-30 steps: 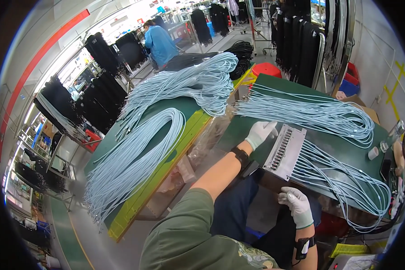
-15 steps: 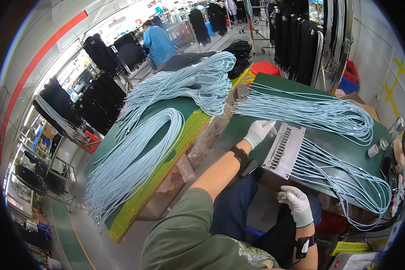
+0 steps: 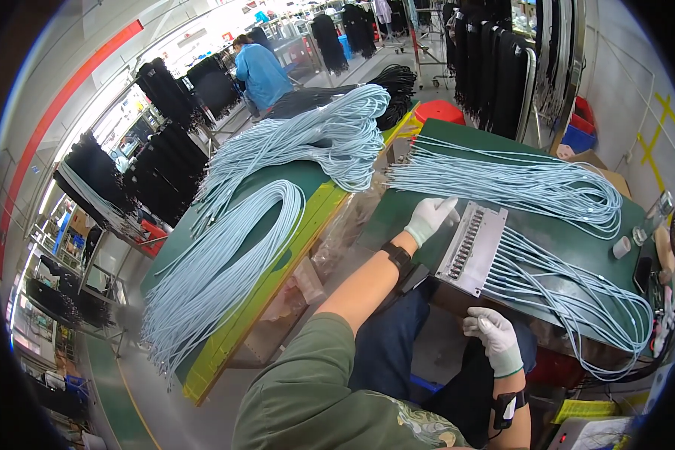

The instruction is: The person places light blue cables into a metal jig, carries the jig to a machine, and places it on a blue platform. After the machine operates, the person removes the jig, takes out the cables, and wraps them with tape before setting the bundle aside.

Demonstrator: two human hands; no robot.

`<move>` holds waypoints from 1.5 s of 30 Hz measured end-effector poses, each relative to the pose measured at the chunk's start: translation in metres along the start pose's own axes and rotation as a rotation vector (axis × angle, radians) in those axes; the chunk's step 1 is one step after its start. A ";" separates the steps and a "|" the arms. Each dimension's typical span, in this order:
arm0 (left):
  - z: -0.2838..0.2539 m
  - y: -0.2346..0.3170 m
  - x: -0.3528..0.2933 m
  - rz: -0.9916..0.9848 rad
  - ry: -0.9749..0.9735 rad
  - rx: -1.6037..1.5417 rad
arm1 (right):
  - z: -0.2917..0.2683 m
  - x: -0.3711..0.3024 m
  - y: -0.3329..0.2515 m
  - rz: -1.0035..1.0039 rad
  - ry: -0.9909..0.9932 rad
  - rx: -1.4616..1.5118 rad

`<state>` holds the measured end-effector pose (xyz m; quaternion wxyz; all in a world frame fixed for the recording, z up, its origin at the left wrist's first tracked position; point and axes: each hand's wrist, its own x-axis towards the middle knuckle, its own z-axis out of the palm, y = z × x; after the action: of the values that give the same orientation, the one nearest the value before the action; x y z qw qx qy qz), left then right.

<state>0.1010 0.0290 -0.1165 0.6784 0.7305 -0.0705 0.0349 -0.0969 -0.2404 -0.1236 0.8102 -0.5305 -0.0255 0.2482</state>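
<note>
On the green table (image 3: 382, 225) at the right, a metal block (image 3: 472, 251) is sitting near the front edge, showing a row of small fittings along its top, while pale blue cables (image 3: 529, 274) are running out of its right side and looping round at the table's right end. The left hand (image 3: 431, 220), wearing a white glove, is hovering or resting just beside the block's far left corner, its forefinger reaching out and its other fingers bending; whether it is gripping anything small, I cannot tell. The right hand (image 3: 495, 340), also gloved, is staying apart from the block, near the table's front edge, its fingers curling loosely toward the thumb; I cannot tell whether they are holding something. Farther back on the same table, another cable bundle (image 3: 502, 180) is lying lengthwise, and a white cup (image 3: 621, 247) is standing to the right. Across the gap, a bent bundle (image 3: 225, 247) and a larger heap of cables (image 3: 307, 131) are covering much of the left table (image 3: 311, 178).
</note>
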 end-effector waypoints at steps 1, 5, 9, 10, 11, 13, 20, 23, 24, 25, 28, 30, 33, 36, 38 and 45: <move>0.000 0.000 0.000 0.002 0.001 0.006 | 0.000 0.000 0.000 0.000 0.004 -0.007; 0.000 0.000 0.001 -0.002 0.002 0.022 | -0.002 0.000 0.002 -0.007 -0.004 0.020; 0.000 -0.002 0.001 0.012 -0.002 0.004 | -0.001 0.000 0.000 -0.015 -0.014 0.000; 0.000 -0.002 0.001 0.020 -0.004 -0.007 | -0.001 0.000 0.000 -0.015 -0.014 0.001; 0.000 -0.002 0.001 0.020 -0.005 -0.008 | -0.001 0.000 0.000 -0.013 -0.016 0.001; 0.000 -0.002 0.002 0.011 -0.002 0.002 | -0.001 0.000 -0.001 -0.011 -0.020 0.001; 0.001 0.000 0.001 -0.001 -0.006 -0.010 | -0.004 -0.001 0.001 -0.010 -0.005 0.017; 0.000 -0.001 0.000 0.010 0.010 -0.024 | -0.003 -0.001 0.001 -0.008 -0.005 0.025; 0.000 -0.002 0.000 0.012 0.010 -0.016 | -0.003 -0.001 0.001 -0.009 -0.006 0.028; -0.001 -0.002 0.000 0.013 0.010 -0.008 | -0.002 -0.001 0.001 -0.010 -0.007 0.031; 0.000 0.001 -0.001 0.009 0.001 -0.001 | -0.005 0.000 0.004 -0.008 -0.004 0.034; 0.001 0.003 -0.001 -0.002 -0.014 0.001 | -0.005 0.000 0.004 -0.005 -0.002 0.035; 0.000 0.002 -0.001 -0.007 -0.011 0.022 | -0.003 0.000 0.004 -0.007 0.007 0.038; 0.000 0.001 -0.001 -0.006 -0.005 0.014 | -0.004 0.000 0.002 -0.009 -0.013 0.015; 0.000 0.001 0.001 0.002 0.003 -0.021 | -0.005 0.001 0.001 -0.009 -0.031 0.000; -0.004 -0.003 0.001 0.008 0.013 0.033 | 0.002 0.001 -0.001 -0.004 0.002 -0.013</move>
<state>0.1023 0.0336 -0.1192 0.6665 0.7411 -0.0682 0.0435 -0.0960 -0.2388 -0.1218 0.8073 -0.5358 -0.0273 0.2458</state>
